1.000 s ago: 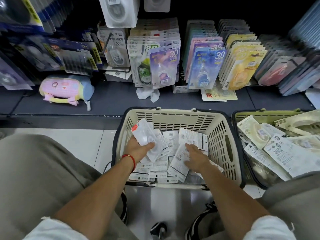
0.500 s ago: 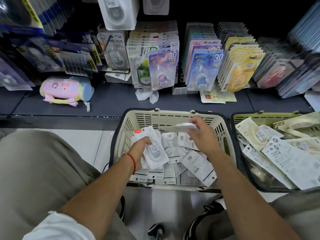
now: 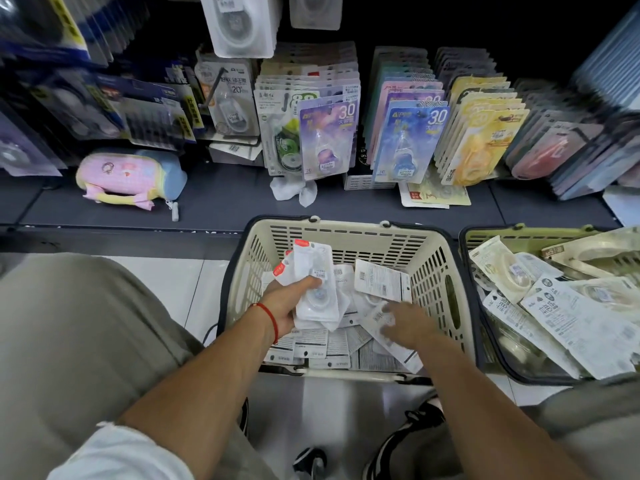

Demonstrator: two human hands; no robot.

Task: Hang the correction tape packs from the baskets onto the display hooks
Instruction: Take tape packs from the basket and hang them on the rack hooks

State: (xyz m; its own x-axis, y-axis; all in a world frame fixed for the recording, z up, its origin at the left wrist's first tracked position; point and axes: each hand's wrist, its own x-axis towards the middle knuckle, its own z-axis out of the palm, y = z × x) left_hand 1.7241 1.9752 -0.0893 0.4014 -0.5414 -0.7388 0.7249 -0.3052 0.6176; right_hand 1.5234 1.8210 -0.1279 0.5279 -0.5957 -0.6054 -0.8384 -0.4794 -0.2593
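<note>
A beige basket point(image 3: 346, 227) on the floor in front of me holds several white correction tape packs point(image 3: 381, 282), lying loose. My left hand point(image 3: 284, 306) grips a small stack of these white packs point(image 3: 315, 271) over the basket's left half. My right hand point(image 3: 408, 323) is low in the basket's right half. It is blurred, and its fingers reach left onto the loose packs without a clear grip. Above the shelf, hooks carry hanging rows of packs: purple point(image 3: 327, 136), blue point(image 3: 408, 140) and yellow point(image 3: 481, 143). White packs point(image 3: 239, 22) hang at the top.
A green basket point(image 3: 502, 232) at the right is heaped with larger pale packs point(image 3: 571, 317). A pink and blue pencil case point(image 3: 128, 174) lies on the dark shelf point(image 3: 225, 206). My knees flank the beige basket, with my shoes below it.
My right hand lifted a pack from the basket toward the left hand's stack, then dropped back onto the loose packs. The left hand's stack has risen slightly.
</note>
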